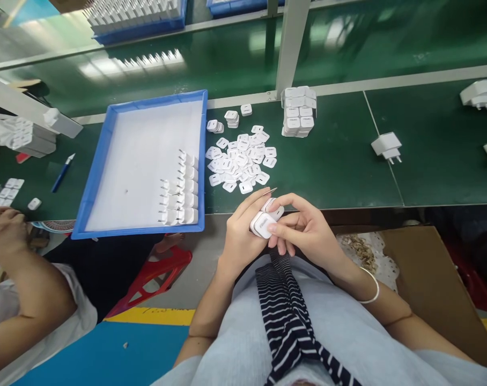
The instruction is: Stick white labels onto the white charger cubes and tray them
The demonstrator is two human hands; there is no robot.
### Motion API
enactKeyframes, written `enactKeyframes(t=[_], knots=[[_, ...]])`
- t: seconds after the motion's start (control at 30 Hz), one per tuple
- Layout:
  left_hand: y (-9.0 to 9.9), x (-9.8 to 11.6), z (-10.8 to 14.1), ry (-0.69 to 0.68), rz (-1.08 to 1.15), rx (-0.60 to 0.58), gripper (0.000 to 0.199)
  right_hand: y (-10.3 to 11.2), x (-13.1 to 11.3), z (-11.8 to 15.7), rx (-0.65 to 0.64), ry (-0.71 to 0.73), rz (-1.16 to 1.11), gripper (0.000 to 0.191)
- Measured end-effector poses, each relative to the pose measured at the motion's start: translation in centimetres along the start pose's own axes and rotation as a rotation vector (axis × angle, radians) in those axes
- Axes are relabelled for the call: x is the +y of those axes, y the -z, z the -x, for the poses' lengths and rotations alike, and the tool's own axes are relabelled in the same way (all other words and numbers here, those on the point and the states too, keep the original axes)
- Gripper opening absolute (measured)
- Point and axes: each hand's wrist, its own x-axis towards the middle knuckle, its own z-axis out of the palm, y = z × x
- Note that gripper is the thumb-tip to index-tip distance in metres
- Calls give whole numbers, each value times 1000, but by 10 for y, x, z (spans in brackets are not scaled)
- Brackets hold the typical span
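Note:
White charger pieces (263,224) are held between my two hands at the table's front edge. My left hand (244,228) wraps round them from the left, and a thin pointed tool (271,191) sticks out by its fingertips. My right hand (302,225) pinches the pieces from the right with thumb and fingers. Just beyond my hands lies a loose pile of small white caps (241,161). On the left, a blue tray (139,145) holds rows of white chargers (188,187) with their pins pointing left.
Stacked white pieces (299,115) stand behind the pile. A charger (387,146) lies on the right. Far left are a blue knife (62,172) and another person's arm (30,284). A grey post (292,48) rises at the back; a cardboard box (436,284) is below right.

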Motion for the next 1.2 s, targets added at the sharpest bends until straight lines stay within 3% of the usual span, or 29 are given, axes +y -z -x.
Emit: enactKeyframes(t=[0.4,1.2], knots=[[0,2,2,6,-18,19,32,-3,-2,-3,5,-50,-20,34],[-2,4,4,16,-44,35,34,-4,0,-2,15,-55,20,28]])
